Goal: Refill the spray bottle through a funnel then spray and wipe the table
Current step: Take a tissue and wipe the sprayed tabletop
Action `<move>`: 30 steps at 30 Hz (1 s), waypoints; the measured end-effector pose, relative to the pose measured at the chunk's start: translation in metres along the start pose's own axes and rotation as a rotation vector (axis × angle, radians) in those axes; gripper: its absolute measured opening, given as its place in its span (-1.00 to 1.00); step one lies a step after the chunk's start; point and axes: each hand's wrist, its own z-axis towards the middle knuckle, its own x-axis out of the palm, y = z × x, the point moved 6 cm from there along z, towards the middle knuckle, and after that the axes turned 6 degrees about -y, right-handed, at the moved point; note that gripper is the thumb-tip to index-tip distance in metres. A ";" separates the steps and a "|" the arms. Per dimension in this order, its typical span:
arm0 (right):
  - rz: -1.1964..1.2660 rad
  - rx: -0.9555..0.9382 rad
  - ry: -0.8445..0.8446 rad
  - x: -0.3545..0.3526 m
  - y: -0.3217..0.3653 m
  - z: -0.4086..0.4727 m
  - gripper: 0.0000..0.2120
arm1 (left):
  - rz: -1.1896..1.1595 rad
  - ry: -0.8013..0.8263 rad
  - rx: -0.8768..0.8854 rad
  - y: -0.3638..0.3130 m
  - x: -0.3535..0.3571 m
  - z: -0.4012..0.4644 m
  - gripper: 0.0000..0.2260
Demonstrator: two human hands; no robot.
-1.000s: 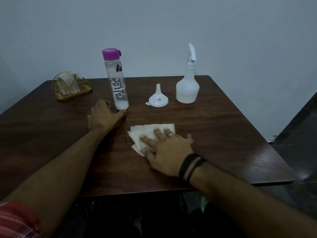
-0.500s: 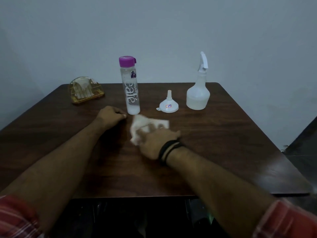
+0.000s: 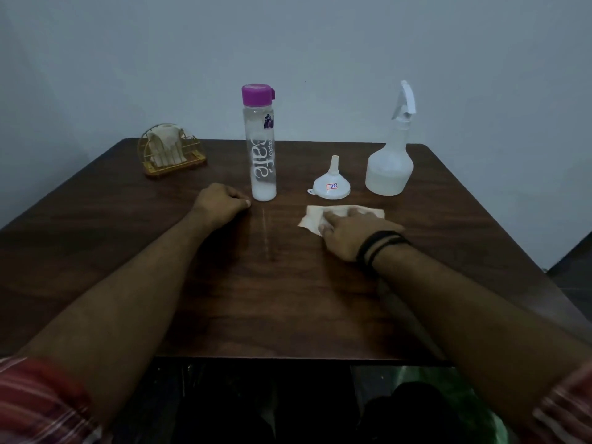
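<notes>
1. Two bare hands rest on a dark wooden table (image 3: 288, 299), seen from a head-worn camera; red striped sleeves show at the bottom corners of the frame.
2. Right hand (image 3: 347, 233) lies palm down with fingers spread flat on a white tissue (image 3: 312, 217), pressing it to the tabletop rather than gripping it; two dark bands (image 3: 379, 246) circle the wrist.
3. Left hand (image 3: 221, 203) is curled into a loose fist on the wood, holding nothing, just beside the base of a clear water bottle (image 3: 261, 155) with a purple cap.
4. Upright near the far right of the table stands the spray bottle (image 3: 389, 168), its white trigger head fitted on, translucent body partly filled with liquid.
5. Between the two bottles sits a small white funnel (image 3: 332, 184), mouth down and spout up, just beyond the tissue and apart from the spray bottle.
6. At the far left corner, a gold wire holder (image 3: 169, 152) carries folded napkins.
7. Behind the table rises a plain pale wall.
</notes>
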 end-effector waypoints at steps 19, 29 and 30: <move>0.056 0.046 -0.114 -0.025 -0.102 -0.020 -0.47 | -0.039 -0.007 0.007 0.002 0.003 -0.003 -0.79; -0.073 -0.352 -0.050 0.018 0.027 -0.085 -0.48 | 0.088 -0.038 0.071 -0.008 0.006 -0.012 -0.76; -0.054 -0.327 -0.067 0.016 0.008 -0.090 -0.47 | 0.085 -0.037 0.067 -0.008 0.006 -0.012 -0.76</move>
